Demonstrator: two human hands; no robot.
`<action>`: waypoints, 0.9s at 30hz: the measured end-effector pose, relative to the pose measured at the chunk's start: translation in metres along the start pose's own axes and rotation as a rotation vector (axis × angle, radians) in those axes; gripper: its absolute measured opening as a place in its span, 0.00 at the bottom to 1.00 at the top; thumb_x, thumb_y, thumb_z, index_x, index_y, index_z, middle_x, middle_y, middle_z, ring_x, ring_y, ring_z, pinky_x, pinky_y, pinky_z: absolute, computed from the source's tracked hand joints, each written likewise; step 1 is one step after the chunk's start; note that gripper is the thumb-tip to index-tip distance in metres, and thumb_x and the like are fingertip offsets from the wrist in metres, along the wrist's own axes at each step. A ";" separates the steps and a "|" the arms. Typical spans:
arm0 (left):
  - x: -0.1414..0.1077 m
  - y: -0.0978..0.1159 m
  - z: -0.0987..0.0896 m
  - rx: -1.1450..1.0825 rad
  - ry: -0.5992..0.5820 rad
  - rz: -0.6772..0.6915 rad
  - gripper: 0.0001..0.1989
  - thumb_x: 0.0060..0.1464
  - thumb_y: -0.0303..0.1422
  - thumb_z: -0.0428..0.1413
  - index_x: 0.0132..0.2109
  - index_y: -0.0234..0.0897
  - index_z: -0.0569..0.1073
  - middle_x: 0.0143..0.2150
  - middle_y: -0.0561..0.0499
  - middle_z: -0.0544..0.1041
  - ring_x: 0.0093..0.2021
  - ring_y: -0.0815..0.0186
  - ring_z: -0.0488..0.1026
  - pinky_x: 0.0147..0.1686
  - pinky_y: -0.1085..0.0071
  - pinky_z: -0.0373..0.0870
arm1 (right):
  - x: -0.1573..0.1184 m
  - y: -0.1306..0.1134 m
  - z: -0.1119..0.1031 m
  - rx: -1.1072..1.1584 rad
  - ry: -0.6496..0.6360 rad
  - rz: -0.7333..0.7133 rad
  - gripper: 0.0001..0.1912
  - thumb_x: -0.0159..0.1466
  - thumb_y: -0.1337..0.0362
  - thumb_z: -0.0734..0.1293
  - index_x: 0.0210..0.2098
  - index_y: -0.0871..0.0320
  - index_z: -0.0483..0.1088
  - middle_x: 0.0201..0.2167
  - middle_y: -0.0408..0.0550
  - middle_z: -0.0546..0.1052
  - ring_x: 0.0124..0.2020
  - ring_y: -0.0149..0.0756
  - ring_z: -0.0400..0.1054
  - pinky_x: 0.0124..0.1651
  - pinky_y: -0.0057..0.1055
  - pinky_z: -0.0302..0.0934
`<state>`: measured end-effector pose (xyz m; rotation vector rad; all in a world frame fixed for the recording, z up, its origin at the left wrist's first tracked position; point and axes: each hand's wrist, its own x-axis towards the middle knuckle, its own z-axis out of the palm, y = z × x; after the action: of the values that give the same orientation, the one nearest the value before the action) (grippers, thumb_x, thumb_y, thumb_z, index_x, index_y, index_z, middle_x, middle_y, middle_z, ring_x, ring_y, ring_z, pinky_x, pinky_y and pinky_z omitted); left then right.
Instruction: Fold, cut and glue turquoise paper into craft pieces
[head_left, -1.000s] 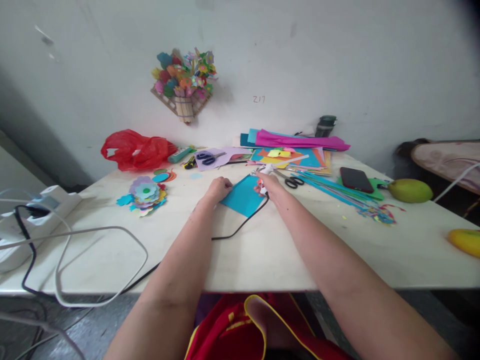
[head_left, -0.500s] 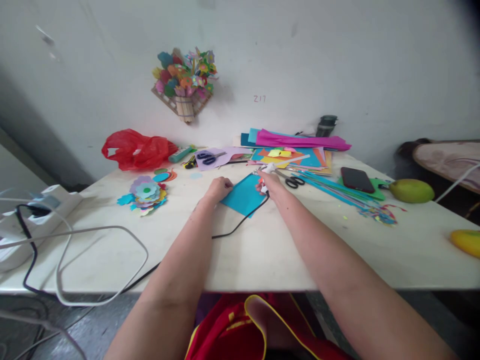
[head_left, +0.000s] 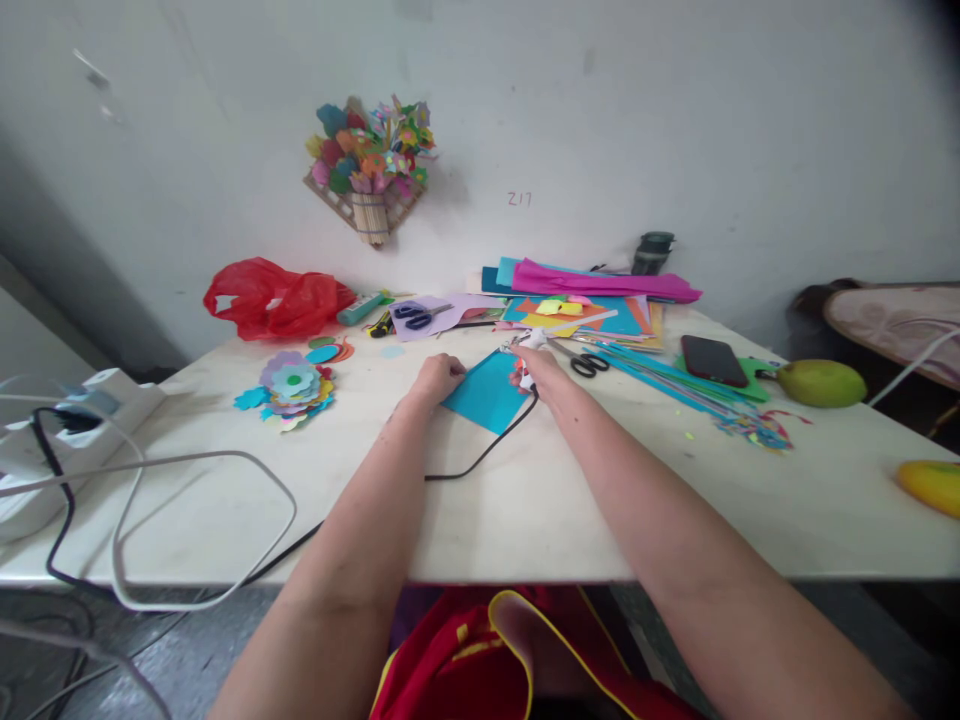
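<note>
A square of blue paper [head_left: 487, 392] lies on the table between my hands, one corner toward me. My left hand [head_left: 441, 378] is closed, its fingertips on the paper's left edge. My right hand [head_left: 541, 368] wraps round a white hot glue gun [head_left: 533, 340] with a black cord. The gun's nozzle points left, over the paper's far edge, and a pale glue stick [head_left: 581, 322] sticks out behind it. Scissors with black handles [head_left: 589, 365] lie just right of my right hand.
Paper flowers [head_left: 292, 385] are piled at the left, near a red plastic bag [head_left: 274, 300]. Coloured sheets [head_left: 600, 282] are stacked at the back. Paper strips [head_left: 667, 380], a phone [head_left: 714, 360] and a green mango [head_left: 823, 383] lie at the right. A power strip [head_left: 112, 415] with looping cables stands at the left.
My right hand has shifted slightly to the left with the glue gun, the nozzle moving along the paper's far edge. My left hand stays where it was.
</note>
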<state>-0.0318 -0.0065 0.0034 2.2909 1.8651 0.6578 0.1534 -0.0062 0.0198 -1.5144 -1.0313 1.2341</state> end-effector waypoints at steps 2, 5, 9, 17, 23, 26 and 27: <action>0.001 -0.001 0.001 -0.001 0.004 0.002 0.12 0.46 0.27 0.54 0.38 0.35 0.78 0.37 0.48 0.78 0.36 0.67 0.72 0.38 0.76 0.67 | -0.003 -0.001 0.000 -0.002 0.002 0.001 0.12 0.58 0.58 0.64 0.26 0.62 0.64 0.13 0.44 0.67 0.15 0.33 0.66 0.14 0.25 0.57; 0.001 -0.002 0.002 -0.006 0.013 -0.005 0.12 0.46 0.27 0.54 0.38 0.36 0.78 0.38 0.48 0.77 0.36 0.67 0.73 0.39 0.76 0.67 | -0.007 -0.002 0.001 -0.003 0.002 0.014 0.12 0.57 0.58 0.65 0.26 0.62 0.64 0.12 0.43 0.67 0.15 0.33 0.65 0.14 0.25 0.57; 0.001 -0.002 0.003 -0.010 0.024 -0.003 0.11 0.46 0.27 0.54 0.38 0.36 0.78 0.38 0.49 0.77 0.37 0.68 0.72 0.40 0.77 0.66 | -0.010 -0.003 0.001 0.011 -0.006 0.016 0.11 0.57 0.59 0.65 0.27 0.62 0.63 0.11 0.41 0.65 0.14 0.32 0.64 0.13 0.25 0.57; 0.001 -0.001 0.003 0.006 0.039 0.009 0.11 0.46 0.26 0.54 0.38 0.35 0.78 0.37 0.48 0.77 0.36 0.67 0.72 0.39 0.76 0.67 | -0.006 -0.001 0.002 0.014 -0.027 0.015 0.10 0.57 0.60 0.65 0.31 0.62 0.65 0.12 0.40 0.65 0.14 0.32 0.64 0.13 0.25 0.56; 0.001 -0.003 0.005 0.002 0.051 0.009 0.12 0.46 0.26 0.54 0.38 0.35 0.78 0.38 0.48 0.77 0.36 0.67 0.72 0.39 0.76 0.67 | -0.006 -0.001 0.002 -0.001 -0.029 0.030 0.12 0.56 0.59 0.66 0.30 0.63 0.65 0.12 0.40 0.64 0.14 0.32 0.64 0.14 0.26 0.57; 0.001 -0.002 0.004 0.013 0.057 0.013 0.12 0.46 0.26 0.54 0.38 0.35 0.78 0.38 0.47 0.77 0.37 0.66 0.72 0.40 0.76 0.66 | -0.008 -0.001 0.003 -0.012 -0.040 0.032 0.12 0.56 0.59 0.66 0.29 0.62 0.65 0.12 0.40 0.64 0.14 0.32 0.64 0.14 0.26 0.57; 0.001 -0.001 0.004 0.020 0.059 0.012 0.12 0.46 0.26 0.53 0.39 0.35 0.78 0.39 0.47 0.77 0.37 0.66 0.72 0.40 0.76 0.66 | -0.009 -0.001 0.003 -0.015 -0.049 0.030 0.11 0.56 0.59 0.66 0.29 0.62 0.65 0.12 0.40 0.64 0.14 0.32 0.64 0.14 0.26 0.57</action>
<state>-0.0312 -0.0044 -0.0008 2.3210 1.8929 0.7191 0.1488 -0.0144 0.0230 -1.5229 -1.0547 1.2930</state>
